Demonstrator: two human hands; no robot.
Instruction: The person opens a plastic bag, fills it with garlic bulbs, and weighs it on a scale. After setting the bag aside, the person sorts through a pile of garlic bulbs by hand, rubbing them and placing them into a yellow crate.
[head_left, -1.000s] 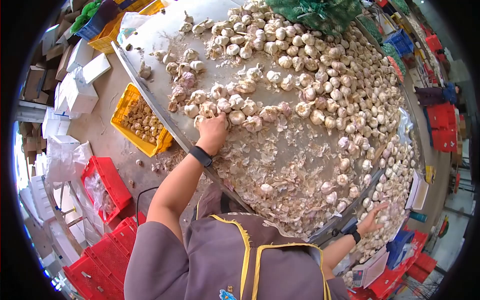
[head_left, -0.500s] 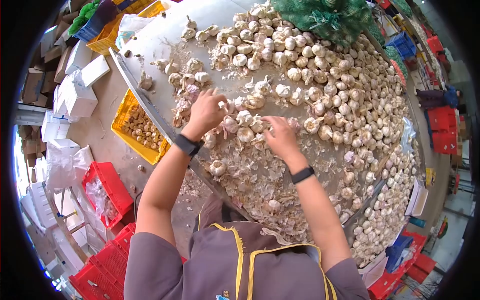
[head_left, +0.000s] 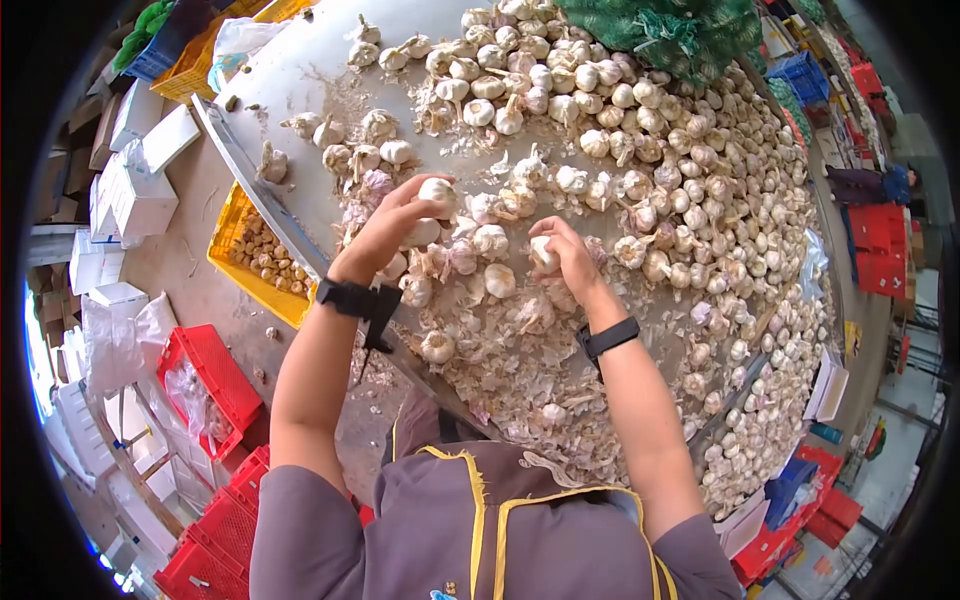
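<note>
My left hand (head_left: pixel 385 228) is closed round a whitish garlic bulb (head_left: pixel 438 194), which shows at the fingertips; another bulb lies just under the fingers. In my right hand (head_left: pixel 576 262) a second pale garlic bulb (head_left: pixel 544 254) is gripped between thumb and fingers. Both hands are above the metal table (head_left: pixel 310 75), with loose garlic bulbs (head_left: pixel 490 240) lying between and around them. Papery garlic skins (head_left: pixel 520 365) cover the tabletop nearer my body.
A large heap of garlic (head_left: pixel 690 190) spreads across the right side, below a green net sack (head_left: pixel 665 38). Left of the table edge stand a yellow crate (head_left: pixel 222 245) with small brownish pieces and a red crate (head_left: pixel 245 385). White boxes (head_left: pixel 145 205) are stacked farther left.
Garlic bulbs now show in both hands, where the fingers were reaching among the bulbs before. The left hand has turned, and the view has shifted slightly.
</note>
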